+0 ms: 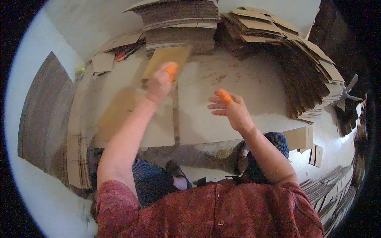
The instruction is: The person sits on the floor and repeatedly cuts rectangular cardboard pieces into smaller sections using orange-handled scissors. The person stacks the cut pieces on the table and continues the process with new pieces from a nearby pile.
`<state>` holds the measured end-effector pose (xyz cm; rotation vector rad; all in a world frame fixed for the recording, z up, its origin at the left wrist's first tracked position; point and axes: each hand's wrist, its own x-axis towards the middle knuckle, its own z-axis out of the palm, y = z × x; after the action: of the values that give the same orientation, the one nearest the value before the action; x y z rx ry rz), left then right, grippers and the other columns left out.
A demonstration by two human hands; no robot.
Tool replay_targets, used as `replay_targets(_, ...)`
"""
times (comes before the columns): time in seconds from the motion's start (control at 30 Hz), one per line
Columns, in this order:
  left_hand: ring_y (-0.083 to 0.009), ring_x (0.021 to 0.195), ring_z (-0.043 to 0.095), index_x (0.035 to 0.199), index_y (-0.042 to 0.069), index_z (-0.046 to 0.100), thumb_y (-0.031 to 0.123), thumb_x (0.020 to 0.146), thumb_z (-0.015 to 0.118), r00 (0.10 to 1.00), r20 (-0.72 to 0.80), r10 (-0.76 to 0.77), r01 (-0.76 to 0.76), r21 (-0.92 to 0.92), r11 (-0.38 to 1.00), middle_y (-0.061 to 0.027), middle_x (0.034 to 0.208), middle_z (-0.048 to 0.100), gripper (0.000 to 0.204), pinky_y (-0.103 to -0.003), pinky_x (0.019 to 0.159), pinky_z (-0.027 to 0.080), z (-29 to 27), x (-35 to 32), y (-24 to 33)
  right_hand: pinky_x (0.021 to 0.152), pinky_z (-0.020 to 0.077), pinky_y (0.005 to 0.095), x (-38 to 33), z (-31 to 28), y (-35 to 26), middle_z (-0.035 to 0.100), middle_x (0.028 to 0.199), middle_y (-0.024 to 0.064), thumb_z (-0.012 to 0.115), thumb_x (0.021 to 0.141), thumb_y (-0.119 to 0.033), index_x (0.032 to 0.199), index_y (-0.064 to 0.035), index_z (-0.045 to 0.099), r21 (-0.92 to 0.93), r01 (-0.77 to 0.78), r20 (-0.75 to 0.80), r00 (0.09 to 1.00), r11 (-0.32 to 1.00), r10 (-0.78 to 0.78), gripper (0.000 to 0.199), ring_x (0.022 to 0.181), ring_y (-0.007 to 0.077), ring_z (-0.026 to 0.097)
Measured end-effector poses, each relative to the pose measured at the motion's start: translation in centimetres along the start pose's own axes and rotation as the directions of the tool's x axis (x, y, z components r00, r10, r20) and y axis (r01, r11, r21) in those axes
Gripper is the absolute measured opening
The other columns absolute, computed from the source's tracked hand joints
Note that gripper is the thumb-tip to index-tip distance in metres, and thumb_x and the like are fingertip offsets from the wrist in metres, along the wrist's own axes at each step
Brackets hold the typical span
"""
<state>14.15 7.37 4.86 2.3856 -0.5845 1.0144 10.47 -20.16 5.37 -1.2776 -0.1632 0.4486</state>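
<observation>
My left hand reaches out over a small tan cardboard piece near the far side of the pale work surface. Its fingers are curled in and slightly blurred, with an orange cover on one digit. Whether they grip the cardboard is hidden. My right hand hangs above the surface, palm turned to the left, fingers apart and nothing in it. It too wears an orange cover on one digit. Below my left forearm lies a flat tan cardboard sheet.
Tall stacks of flat cardboard stand at the back, and a leaning, fanned pile fills the right side. Red-handled tools lie at the back left. A dark board leans at the left wall. More cardboard sits lower right.
</observation>
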Motion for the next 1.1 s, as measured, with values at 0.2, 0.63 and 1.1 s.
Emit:
replay_targets(0.2, -0.0341, 0.111, 0.049, 0.111, 0.001, 0.057, 0.012, 0.076, 0.062, 0.942, 0.188, 0.28, -0.248, -0.177, 0.953, -0.016, 0.116, 0.055, 0.037, -0.042, 0.096, 0.038, -0.2, -8.1, 13.3, 0.073, 0.0491, 0.0332, -1.2, -1.1, 1.3, 0.062, 0.098, 0.0128, 0.054, 0.087, -0.024, 0.102, 0.0031, 0.059, 0.369, -0.011, -0.079, 0.996, 0.929, 0.043, 0.031, 0.085, 0.0215, 0.061)
replay_targets(0.63, -0.0307, 0.078, 0.062, 0.087, 0.002, 0.06, 0.021, 0.081, 0.057, 0.604, 0.231, -0.763, 0.269, 0.841, 0.468, -0.0174, 0.087, 0.063, 0.02, -0.041, 0.062, 0.051, -9.4, -13.1, 2.0, 0.059, 0.0426, 0.0276, -7.7, -2.9, 2.4, 0.063, 0.078, 0.0008, 0.062, 0.083, -0.013, 0.089, 0.0022, 0.063, -0.584, 0.197, -0.078, 0.952, 0.787, -0.296, 0.016, 0.068, 0.0096, 0.052)
replay_targets(1.1, -0.0151, 0.06, 0.054, 0.078, 0.0, 0.063, 0.019, 0.08, 0.061, 0.689, 0.282, -0.667, 0.655, 0.151, 0.74, -0.0098, 0.064, 0.059, 0.019, -0.031, 0.057, 0.043, -11.6, -3.8, 8.6, 0.064, 0.0449, 0.0228, -10.0, 1.7, 0.0, 0.062, 0.086, -0.0008, 0.06, 0.084, -0.008, 0.096, -0.0015, 0.063, -0.158, 0.506, -0.068, 0.851, 0.848, -0.52, 0.014, 0.075, 0.009, 0.054)
